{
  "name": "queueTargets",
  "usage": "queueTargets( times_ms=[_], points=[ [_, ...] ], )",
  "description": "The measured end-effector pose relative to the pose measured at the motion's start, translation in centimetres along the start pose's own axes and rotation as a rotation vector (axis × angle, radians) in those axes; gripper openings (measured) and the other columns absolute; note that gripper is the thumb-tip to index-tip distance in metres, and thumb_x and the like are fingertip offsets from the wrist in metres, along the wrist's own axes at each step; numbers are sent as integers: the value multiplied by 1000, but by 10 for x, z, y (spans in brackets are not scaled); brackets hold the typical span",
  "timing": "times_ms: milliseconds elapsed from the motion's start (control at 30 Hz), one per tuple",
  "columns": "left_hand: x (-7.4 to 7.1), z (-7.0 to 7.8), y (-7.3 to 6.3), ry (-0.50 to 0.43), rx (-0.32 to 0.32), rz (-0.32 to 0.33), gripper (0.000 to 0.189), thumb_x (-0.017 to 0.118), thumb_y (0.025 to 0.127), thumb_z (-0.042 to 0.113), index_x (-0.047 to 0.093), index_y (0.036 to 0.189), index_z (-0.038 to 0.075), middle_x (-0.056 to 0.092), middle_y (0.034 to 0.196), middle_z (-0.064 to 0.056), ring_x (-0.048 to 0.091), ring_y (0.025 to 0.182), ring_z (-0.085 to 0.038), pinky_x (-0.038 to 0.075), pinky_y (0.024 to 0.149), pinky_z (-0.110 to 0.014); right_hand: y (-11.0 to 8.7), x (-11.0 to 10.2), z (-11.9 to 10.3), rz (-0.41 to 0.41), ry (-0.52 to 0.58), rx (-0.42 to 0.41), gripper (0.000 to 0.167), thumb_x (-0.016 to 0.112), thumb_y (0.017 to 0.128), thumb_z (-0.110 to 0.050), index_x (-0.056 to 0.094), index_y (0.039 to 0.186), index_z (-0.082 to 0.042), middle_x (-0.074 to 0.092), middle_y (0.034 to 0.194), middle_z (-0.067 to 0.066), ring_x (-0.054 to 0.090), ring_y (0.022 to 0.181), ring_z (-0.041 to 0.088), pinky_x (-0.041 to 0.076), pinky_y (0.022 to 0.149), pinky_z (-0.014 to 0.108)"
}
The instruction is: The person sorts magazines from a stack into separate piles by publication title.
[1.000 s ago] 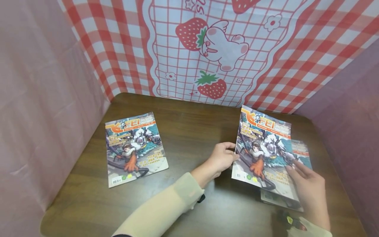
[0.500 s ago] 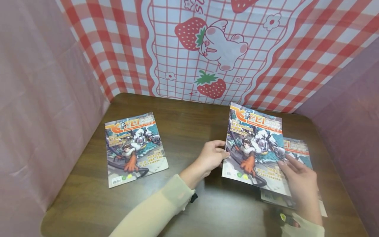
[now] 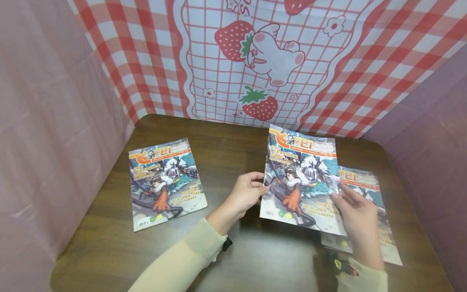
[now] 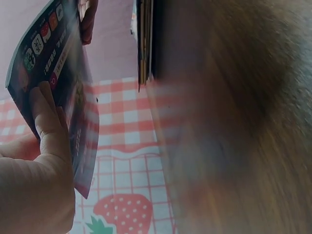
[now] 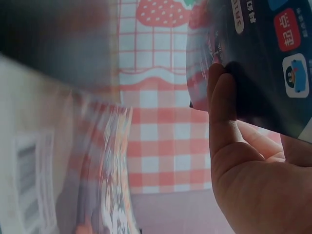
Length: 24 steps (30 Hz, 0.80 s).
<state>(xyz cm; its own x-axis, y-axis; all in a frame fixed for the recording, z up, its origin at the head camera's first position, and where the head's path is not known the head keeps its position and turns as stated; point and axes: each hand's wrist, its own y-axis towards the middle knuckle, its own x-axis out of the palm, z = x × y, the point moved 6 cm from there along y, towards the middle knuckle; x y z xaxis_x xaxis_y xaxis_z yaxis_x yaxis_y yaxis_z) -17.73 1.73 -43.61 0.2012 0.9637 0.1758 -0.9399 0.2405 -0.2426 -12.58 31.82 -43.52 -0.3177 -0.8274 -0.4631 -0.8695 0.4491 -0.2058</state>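
Between both hands a magazine (image 3: 299,182) with an orange-lettered cover is held above the table, its front facing up. My left hand (image 3: 246,192) pinches its left edge, thumb on the cover side and fingers behind. The right hand (image 3: 359,219) grips the opposite edge. In the left wrist view, fingers press on the dark back cover (image 4: 58,63); the right wrist view shows the same back cover (image 5: 263,63) over the right fingers. Partly hidden below the right hand lies a stack of like magazines (image 3: 381,219).
A single magazine (image 3: 166,184) with the same cover lies on the left of the brown wooden table (image 3: 226,146). A red-and-white checked cloth (image 3: 153,61) hangs behind the table's far edge. Pink curtains (image 3: 54,121) stand at both sides.
Both hands have carried the magazine leftward, away from above the stack at the right, and more of that stack now shows. The magazine on the left has not moved.
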Motion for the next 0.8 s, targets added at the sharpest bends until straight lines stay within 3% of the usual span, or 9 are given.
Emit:
queueTargets(
  times_ms=[233, 500, 800],
  points=[
    [-12, 4, -6, 19, 14, 10, 33, 64, 94, -8, 61, 126, -8, 73, 92, -14, 66, 70, -19, 52, 52, -28, 0, 10, -9, -3, 82, -30, 62, 77, 92, -36, 56, 147, -18, 47, 150, 19, 47, 136, 31, 48, 95, 22],
    [-30, 5, -12, -24, 3, 16, 36, 63, 93, -11, 58, 128, -10, 72, 96, -19, 65, 70, -18, 54, 54, -29, -3, 26, -20, -19, 67, -85, 59, 78, 92, -32, 58, 145, -16, 54, 143, 21, 57, 127, 30, 52, 85, 18],
    [-48, 10, -19, -37, 10, 44, 36, 61, 93, -11, 58, 129, -10, 72, 100, -21, 64, 71, -15, 52, 54, -26, -5, 44, -31, -30, 99, -105, 56, 77, 93, -27, 60, 143, -11, 56, 141, 18, 57, 125, 27, 52, 83, 16]
  ],
)
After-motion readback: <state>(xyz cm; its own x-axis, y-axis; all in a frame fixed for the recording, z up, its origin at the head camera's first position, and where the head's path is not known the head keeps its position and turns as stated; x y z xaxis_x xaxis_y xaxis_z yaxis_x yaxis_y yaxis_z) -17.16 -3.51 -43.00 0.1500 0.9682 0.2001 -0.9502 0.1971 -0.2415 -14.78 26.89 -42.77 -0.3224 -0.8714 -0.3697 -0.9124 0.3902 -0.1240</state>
